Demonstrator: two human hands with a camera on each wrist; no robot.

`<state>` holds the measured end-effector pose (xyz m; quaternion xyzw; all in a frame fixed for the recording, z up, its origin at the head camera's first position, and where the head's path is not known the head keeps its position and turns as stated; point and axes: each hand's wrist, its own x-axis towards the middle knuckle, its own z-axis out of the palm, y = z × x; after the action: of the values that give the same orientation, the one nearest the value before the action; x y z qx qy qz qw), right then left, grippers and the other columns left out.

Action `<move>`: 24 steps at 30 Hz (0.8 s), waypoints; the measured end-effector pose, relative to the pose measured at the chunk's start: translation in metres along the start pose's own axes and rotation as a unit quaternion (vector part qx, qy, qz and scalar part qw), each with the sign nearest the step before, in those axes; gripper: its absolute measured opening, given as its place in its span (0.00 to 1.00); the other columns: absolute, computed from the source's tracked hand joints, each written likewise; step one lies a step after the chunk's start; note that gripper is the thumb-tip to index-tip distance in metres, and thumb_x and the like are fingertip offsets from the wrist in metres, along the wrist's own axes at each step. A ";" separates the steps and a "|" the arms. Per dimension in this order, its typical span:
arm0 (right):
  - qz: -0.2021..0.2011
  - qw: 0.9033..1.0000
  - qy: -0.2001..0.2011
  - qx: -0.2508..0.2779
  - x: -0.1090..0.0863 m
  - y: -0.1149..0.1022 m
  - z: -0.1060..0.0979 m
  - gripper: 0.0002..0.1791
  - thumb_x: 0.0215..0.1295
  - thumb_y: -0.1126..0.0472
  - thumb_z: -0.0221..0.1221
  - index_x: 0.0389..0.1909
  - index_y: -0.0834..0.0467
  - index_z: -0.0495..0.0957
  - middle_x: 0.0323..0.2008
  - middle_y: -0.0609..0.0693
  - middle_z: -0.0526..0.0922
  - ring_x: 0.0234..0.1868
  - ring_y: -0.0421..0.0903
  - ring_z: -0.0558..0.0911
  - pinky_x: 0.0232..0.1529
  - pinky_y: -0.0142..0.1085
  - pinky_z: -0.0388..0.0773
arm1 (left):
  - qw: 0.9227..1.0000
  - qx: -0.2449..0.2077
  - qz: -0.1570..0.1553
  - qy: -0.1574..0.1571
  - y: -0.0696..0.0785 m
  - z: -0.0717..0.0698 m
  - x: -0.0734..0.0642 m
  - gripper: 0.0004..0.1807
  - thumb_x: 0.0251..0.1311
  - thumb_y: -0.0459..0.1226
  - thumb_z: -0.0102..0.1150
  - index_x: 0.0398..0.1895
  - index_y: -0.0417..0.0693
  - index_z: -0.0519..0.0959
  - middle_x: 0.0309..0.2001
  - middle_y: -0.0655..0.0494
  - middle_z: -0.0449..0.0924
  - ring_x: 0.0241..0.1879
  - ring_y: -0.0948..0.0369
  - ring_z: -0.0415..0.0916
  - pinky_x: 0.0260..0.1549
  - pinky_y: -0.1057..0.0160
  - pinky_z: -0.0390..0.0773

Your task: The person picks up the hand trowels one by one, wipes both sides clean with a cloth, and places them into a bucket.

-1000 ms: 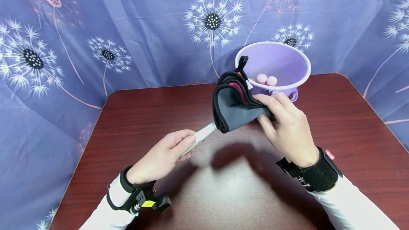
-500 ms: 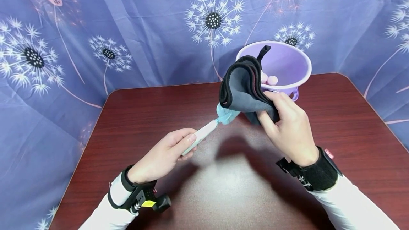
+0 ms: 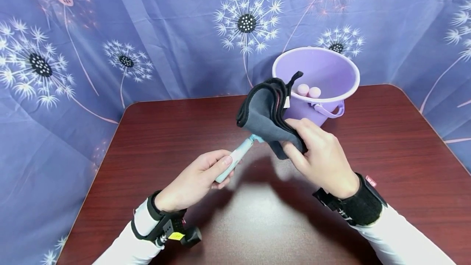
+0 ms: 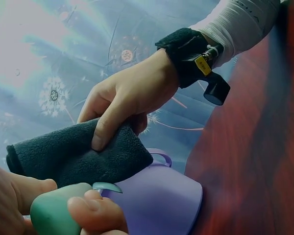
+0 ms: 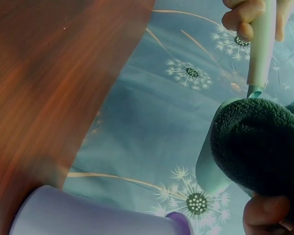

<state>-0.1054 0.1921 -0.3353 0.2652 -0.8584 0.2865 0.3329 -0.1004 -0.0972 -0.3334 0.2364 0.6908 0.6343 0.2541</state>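
Note:
My left hand [image 3: 195, 181] grips the pale mint handle of a utensil [image 3: 237, 156], thumb along its top. The utensil's light-blue head [image 5: 213, 161] is flat and rounded in the right wrist view; in the head view the cloth mostly covers it. My right hand [image 3: 318, 154] holds a folded dark grey cloth [image 3: 265, 113] with black edging, a hanging loop and a white tag, pinched between thumb and fingers. The cloth lies over the utensil's head, right at the neck of the handle, above the table.
A purple bucket [image 3: 305, 111] with a side handle stands at the back right of the brown table [image 3: 176, 126], just behind the cloth. Two pale pink rounded things [image 3: 309, 90] show inside it. A blue curtain [image 3: 176, 32] with dandelion prints hangs behind the table.
The cloth went up and right along the utensil, baring its light-blue head, then came back down and left over it. My left hand has shifted slightly right with the handle.

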 end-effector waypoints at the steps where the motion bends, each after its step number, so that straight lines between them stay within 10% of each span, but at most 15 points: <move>1: -0.005 1.000 -0.003 0.001 0.000 -0.001 0.000 0.17 0.63 0.59 0.56 0.52 0.57 0.80 0.35 0.43 0.76 0.30 0.37 0.70 0.30 0.33 0.69 | 1.000 -0.002 -0.002 0.000 0.000 0.000 0.000 0.19 0.78 0.46 0.42 0.38 0.38 0.71 0.28 0.45 0.63 0.23 0.57 0.56 0.22 0.67 0.58; 24: -0.108 0.994 -0.017 -0.027 0.003 -0.004 0.000 0.19 0.61 0.60 0.56 0.53 0.57 0.80 0.30 0.45 0.68 0.24 0.38 0.64 0.21 0.35 0.65 | 0.999 -0.033 -0.003 -0.006 -0.001 -0.011 0.001 0.24 0.80 0.46 0.38 0.36 0.32 0.69 0.23 0.47 0.58 0.21 0.56 0.55 0.25 0.62 0.57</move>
<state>-0.1048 0.1886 -0.3323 0.3518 -0.8379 0.2208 0.3540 -0.1079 -0.1049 -0.3333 0.2297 0.6686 0.6546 0.2678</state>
